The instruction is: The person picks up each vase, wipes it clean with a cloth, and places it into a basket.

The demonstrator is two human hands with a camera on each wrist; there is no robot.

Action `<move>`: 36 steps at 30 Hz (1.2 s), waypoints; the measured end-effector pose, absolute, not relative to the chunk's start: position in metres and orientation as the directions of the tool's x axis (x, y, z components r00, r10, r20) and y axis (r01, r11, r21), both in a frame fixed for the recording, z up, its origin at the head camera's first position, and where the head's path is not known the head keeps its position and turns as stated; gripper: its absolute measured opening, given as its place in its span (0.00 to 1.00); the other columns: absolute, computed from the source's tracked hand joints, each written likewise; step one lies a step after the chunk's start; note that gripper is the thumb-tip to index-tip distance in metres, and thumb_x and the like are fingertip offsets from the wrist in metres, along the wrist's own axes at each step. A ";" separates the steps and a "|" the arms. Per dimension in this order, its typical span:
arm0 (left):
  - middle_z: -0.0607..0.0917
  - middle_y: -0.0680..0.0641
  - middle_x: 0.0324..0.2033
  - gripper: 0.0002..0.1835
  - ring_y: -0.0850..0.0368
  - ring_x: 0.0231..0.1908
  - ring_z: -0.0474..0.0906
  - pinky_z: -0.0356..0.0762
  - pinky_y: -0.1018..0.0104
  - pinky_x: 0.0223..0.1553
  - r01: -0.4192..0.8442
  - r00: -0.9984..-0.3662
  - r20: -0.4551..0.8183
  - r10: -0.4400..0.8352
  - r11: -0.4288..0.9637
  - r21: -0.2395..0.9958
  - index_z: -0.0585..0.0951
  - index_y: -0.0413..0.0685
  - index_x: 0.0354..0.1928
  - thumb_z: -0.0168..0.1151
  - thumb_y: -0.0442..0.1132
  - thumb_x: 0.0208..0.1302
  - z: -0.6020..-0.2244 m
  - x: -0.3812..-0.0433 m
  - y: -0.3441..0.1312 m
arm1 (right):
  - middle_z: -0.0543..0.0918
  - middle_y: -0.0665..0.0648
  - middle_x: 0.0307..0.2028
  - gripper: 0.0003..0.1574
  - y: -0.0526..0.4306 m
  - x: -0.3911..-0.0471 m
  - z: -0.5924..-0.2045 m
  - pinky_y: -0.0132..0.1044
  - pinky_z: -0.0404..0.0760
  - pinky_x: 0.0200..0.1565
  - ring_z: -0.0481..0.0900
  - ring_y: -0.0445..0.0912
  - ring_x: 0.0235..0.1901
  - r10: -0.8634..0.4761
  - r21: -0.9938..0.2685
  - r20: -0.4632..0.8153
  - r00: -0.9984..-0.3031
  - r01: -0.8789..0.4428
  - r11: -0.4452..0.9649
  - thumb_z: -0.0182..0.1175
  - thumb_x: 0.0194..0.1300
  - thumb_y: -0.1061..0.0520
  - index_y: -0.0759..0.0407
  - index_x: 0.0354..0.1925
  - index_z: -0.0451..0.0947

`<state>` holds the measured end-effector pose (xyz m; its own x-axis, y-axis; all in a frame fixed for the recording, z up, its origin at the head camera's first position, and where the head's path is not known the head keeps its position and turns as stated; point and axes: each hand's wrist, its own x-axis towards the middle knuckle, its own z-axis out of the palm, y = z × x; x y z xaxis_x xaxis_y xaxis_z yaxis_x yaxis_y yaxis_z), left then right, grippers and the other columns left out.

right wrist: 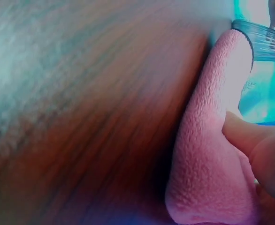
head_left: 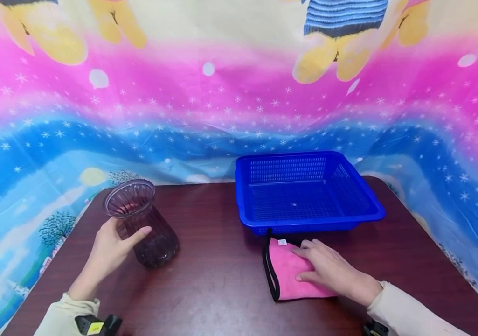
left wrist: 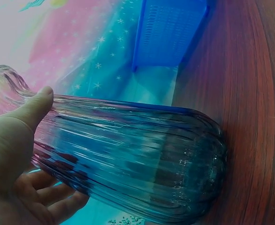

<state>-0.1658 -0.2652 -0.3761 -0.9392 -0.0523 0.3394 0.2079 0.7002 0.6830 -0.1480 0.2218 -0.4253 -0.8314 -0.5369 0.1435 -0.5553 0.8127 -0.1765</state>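
On the left of the table, a ribbed, purple-tinted glass vase (head_left: pixel 156 235) with a flared rim leans slightly to the left. My left hand (head_left: pixel 110 247) grips it just below the neck, thumb on the near side; in the left wrist view the other fingers curl round the glass (left wrist: pixel 142 150). A folded pink cloth (head_left: pixel 285 273) with black edging and a small white tag lies in front of the basket. My right hand (head_left: pixel 333 270) pinches its right part. The right wrist view has the thumb pressed against the fluffy cloth (right wrist: pixel 208 164), with the other fingers mostly hidden.
Behind the cloth stands a blue perforated plastic basket (head_left: pixel 310 221) near the table's back edge. The dark red wood-grain table (head_left: pixel 205 280) has rounded back corners. A colourful patterned curtain (head_left: pixel 209 107) hangs along the back and sides.
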 end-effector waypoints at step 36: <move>0.88 0.36 0.48 0.29 0.87 0.39 0.74 0.71 0.88 0.40 0.228 -0.937 0.347 -0.031 0.699 0.677 0.79 0.43 0.58 0.77 0.44 0.57 -0.376 -0.172 -0.273 | 0.85 0.42 0.37 0.13 0.213 -0.146 -0.427 0.39 0.82 0.43 0.82 0.37 0.40 -0.526 -0.382 0.266 -0.808 -0.589 0.712 0.72 0.60 0.55 0.52 0.45 0.85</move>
<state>-0.1721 -0.2732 -0.3764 -0.9372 -0.0314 0.3474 0.2277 0.6995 0.6774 -0.1456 0.2131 -0.4269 -0.8078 -0.5262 0.2655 -0.5893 0.7120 -0.3819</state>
